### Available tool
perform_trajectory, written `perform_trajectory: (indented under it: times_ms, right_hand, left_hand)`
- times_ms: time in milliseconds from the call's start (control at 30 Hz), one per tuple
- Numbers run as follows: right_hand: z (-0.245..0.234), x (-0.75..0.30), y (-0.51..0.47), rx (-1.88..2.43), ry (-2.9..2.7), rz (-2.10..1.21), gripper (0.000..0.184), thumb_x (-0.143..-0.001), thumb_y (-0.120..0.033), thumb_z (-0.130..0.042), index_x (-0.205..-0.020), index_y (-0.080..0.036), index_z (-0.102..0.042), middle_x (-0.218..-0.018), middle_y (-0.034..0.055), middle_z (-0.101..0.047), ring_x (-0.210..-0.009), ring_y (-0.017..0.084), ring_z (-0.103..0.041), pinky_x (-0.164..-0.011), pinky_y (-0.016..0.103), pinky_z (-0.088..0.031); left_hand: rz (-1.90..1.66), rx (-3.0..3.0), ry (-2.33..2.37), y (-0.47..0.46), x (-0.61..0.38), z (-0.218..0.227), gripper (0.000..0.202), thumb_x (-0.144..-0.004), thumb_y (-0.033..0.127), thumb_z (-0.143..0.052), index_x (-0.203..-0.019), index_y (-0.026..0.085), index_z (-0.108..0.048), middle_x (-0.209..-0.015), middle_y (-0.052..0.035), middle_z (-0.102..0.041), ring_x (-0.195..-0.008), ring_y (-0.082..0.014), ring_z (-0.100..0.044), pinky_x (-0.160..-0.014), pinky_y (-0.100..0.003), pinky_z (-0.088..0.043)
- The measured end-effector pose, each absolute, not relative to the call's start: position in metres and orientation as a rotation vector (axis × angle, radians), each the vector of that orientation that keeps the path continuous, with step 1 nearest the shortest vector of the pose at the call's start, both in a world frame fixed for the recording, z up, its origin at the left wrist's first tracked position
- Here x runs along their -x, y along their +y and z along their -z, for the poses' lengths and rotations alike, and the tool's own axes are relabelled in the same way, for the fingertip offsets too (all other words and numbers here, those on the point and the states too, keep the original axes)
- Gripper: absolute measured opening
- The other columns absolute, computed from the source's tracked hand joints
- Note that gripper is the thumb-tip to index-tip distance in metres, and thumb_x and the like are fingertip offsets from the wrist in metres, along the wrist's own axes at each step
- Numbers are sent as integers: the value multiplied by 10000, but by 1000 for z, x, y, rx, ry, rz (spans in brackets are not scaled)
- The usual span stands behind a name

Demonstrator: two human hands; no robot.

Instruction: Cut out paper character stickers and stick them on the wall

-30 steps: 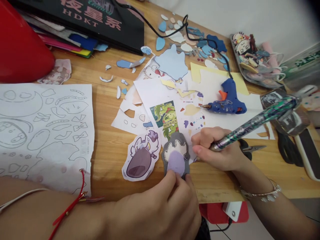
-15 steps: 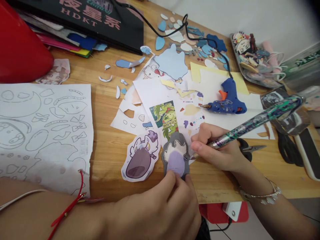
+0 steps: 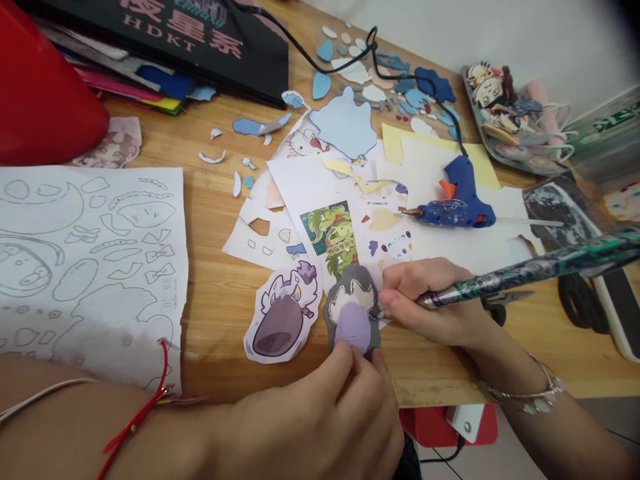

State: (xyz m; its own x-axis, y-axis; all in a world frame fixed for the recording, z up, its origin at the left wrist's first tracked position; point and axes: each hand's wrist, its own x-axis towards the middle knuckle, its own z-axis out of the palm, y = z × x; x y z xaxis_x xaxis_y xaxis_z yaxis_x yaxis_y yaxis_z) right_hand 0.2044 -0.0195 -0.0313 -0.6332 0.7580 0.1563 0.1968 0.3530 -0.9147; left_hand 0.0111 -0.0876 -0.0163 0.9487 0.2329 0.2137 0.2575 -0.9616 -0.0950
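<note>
My left hand (image 3: 345, 407) pinches the lower edge of a small grey felt piece (image 3: 333, 293), which carries a white shape and a lilac oval patch (image 3: 353, 328). In my right hand (image 3: 425, 300) is a long patterned pen (image 3: 520, 273), its fingers closed round the lower end. The pen's tip rests at the felt's right edge, by a small dark mark, and its upper end slants off to the right. Left of the felt lies a paper cutout of a purple and white cartoon character (image 3: 283, 317). A green character card (image 3: 331, 233) lies just beyond the felt.
A blue glue gun (image 3: 457, 200) lies on white paper at the right, its black cord running back. Scissors (image 3: 500, 303) are beside my right wrist. Felt scraps (image 3: 345, 123) cover the back; a pattern sheet (image 3: 95, 267) lies left, near a red object (image 3: 45, 100).
The pen has tilted lower toward the right, and its tip has shifted slightly up and left against the felt. My left hand keeps its hold on the felt.
</note>
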Motion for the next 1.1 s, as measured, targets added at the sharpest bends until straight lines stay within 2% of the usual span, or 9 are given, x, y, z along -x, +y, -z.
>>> perform_trajectory:
  times_ms: [267, 600, 833, 1100]
  right_hand:
    - [18, -200, -16, 968, -2508, -903, 368, -810, -126, -472, -473, -169, -330, -467, -42, -369, -443, 52, -319, -439, 204, -276]
    - [21, -202, -16, 944, -2581, -809, 408, -840, -174, -443, -458, -163, -300, -480, -33, -369, -454, 52, -311, -436, 200, -265]
    - [19, -203, -15, 920, -2682, -795, 426, -879, -220, -394, -459, -159, -368, -501, -10, -455, -471, 54, -360, -442, 198, -268]
    - [18, -203, -14, 923, -2730, -757, 435, -882, -231, -389, -454, -157, -361, -501, -13, -443, -476, 56, -335, -449, 195, -264]
  left_hand:
    - [328, 2953, -373, -87, -13, 17, 376, -857, 122, -266, -1087, 128, -563, -1080, -101, -610, -890, -221, -586, -748, -321, -529]
    - [306, 2970, -360, -86, -13, 16, 368, -863, 123, -273, -1099, 107, -554, -1081, -116, -606, -880, -227, -585, -744, -329, -530]
    - [353, 2979, -385, -91, -13, 19, 373, -872, 133, -264, -1090, 120, -566, -1080, -105, -611, -910, -240, -585, -738, -339, -537]
    - [348, 2985, -392, -87, -14, 20, 371, -874, 129, -264, -1076, 133, -575, -1065, -92, -617, -918, -242, -585, -759, -351, -538]
